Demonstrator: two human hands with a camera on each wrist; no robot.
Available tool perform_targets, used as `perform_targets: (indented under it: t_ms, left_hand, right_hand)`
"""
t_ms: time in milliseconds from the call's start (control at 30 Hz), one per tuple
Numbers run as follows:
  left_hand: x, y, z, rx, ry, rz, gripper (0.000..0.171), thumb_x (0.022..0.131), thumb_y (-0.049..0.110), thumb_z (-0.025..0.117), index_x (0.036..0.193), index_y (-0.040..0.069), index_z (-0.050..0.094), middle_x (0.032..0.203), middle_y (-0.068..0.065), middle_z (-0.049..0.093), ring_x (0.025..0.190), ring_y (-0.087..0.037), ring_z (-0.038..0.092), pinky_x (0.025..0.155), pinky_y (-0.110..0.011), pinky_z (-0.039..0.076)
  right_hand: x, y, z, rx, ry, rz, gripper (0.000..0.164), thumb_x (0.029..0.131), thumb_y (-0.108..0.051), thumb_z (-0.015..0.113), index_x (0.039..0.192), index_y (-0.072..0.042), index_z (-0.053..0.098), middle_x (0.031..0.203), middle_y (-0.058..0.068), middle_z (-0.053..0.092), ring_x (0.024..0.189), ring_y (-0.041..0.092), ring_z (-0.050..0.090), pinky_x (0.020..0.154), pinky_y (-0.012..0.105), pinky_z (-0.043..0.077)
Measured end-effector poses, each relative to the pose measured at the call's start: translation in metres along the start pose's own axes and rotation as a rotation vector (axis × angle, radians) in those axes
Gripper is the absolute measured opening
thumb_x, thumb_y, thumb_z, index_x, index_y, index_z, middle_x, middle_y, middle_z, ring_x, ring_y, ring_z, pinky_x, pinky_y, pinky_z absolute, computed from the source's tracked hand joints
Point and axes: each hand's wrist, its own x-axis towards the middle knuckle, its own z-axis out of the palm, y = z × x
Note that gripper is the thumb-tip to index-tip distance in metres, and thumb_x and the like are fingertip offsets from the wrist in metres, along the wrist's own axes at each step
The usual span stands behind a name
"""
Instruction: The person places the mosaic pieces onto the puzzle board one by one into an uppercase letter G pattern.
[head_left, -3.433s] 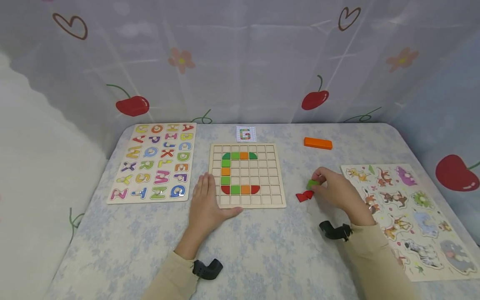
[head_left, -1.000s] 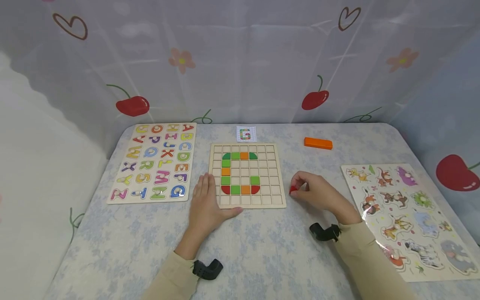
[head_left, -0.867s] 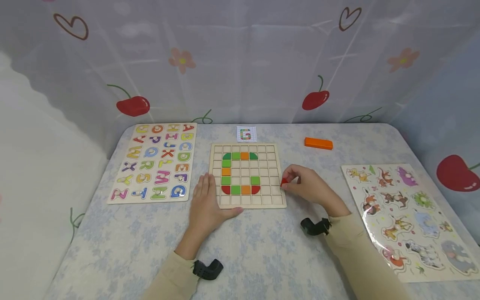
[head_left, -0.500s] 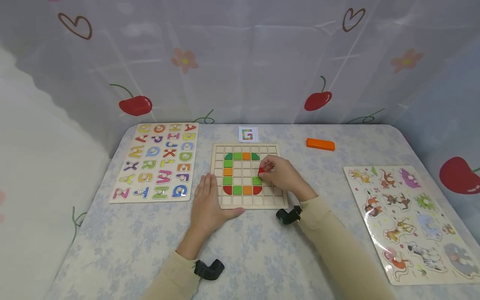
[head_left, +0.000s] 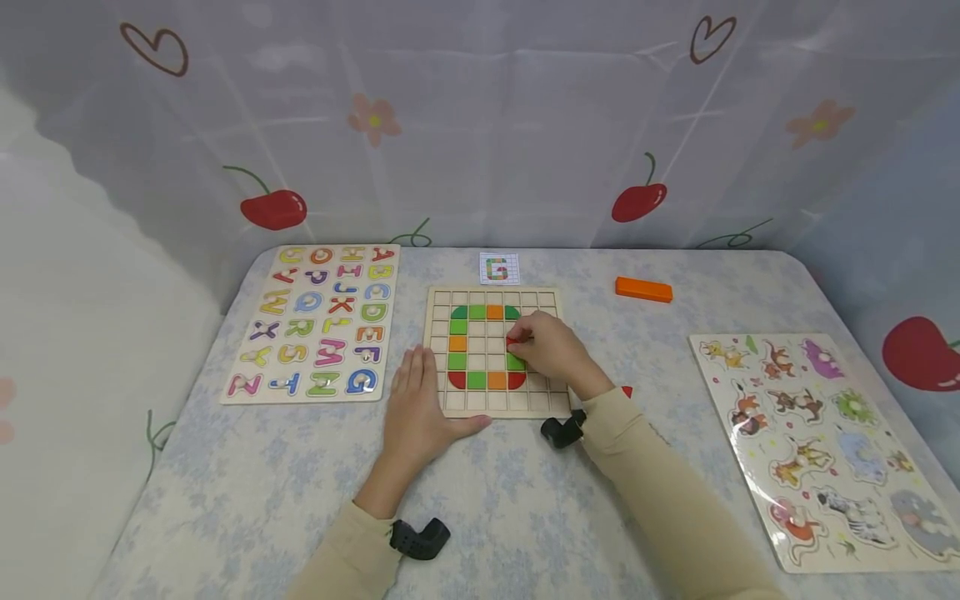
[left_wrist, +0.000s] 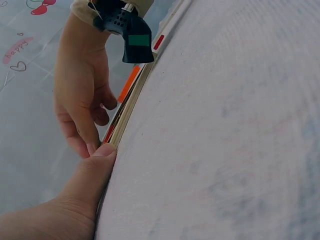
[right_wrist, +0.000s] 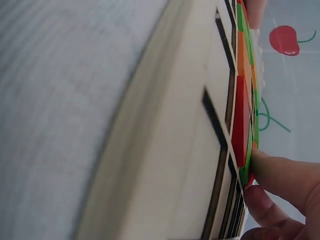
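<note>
A wooden grid board (head_left: 544, 402) carries green, orange and red tiles in an open ring. My left hand (head_left: 414, 408) rests at its left side, fingers straight along the edge and thumb along the near edge. In the left wrist view the left thumb (left_wrist: 89, 177) presses the board's edge. With thumb and fingertips my right hand (head_left: 553, 346) pinches a small red tile (head_left: 512, 342) over the ring's right side, just above a green square tile (head_left: 515, 362). The fingers hide much of the red tile. The right wrist view shows the right thumb (right_wrist: 280, 172) low at the tile row.
Another red tile (head_left: 627, 391) peeks out beside the right sleeve. Behind the board lie a pattern card (head_left: 499, 269) and, farther right, an orange bar (head_left: 643, 290). An alphabet puzzle (head_left: 311, 325) lies left, an animal puzzle (head_left: 817, 429) right.
A green square tile, earlier in my right hand, now sits on the board's right side. The right hand has since picked up a red tile and carried it left over the board. My left hand stays put.
</note>
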Motion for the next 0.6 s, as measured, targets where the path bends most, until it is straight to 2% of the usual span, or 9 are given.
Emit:
perform_targets:
  t_ms: [167,300,433,600]
  left_hand:
    - [0.0,0.0,0.001,-0.001,0.007,0.005,0.138,0.063,0.078,0.074,0.158,0.001,0.011,0.167,-0.016,0.011,0.156,-0.031,0.006,0.126,-0.05,0.011]
    - [0.0,0.0,0.001,-0.005,0.012,0.004,0.137,0.063,0.076,0.076,0.158,0.001,0.012,0.167,-0.016,0.012,0.156,-0.031,0.006,0.126,-0.05,0.011]
    - [0.0,0.001,0.001,-0.01,0.01,0.004,0.138,0.062,0.076,0.076,0.159,0.002,0.012,0.167,-0.015,0.011,0.156,-0.03,0.005,0.126,-0.05,0.01]
    - [0.0,0.0,0.001,-0.021,0.005,0.005,0.138,0.063,0.076,0.076,0.159,0.002,0.011,0.167,-0.015,0.01,0.156,-0.03,0.005,0.126,-0.05,0.009]
  right_hand:
    - [-0.009,-0.001,-0.008,-0.052,-0.025,0.012,0.021,0.094,-0.02,0.068,0.111,-0.013,0.076,0.111,0.004,0.061,0.09,0.021,0.055,0.076,0.033,0.047]
    - [-0.025,0.004,-0.02,-0.061,-0.02,0.024,0.029,0.094,-0.023,0.068,0.122,-0.015,0.07,0.113,0.005,0.06,0.092,0.023,0.054,0.078,0.036,0.047]
    - [-0.045,0.018,-0.033,-0.056,-0.009,0.02,0.036,0.094,-0.023,0.068,0.129,-0.013,0.063,0.116,0.009,0.06,0.098,0.026,0.055,0.083,0.042,0.048]
    - [-0.07,0.046,-0.049,-0.081,0.003,0.033,0.037,0.093,-0.023,0.07,0.127,-0.011,0.063,0.117,0.013,0.06,0.103,0.03,0.056,0.087,0.047,0.048]
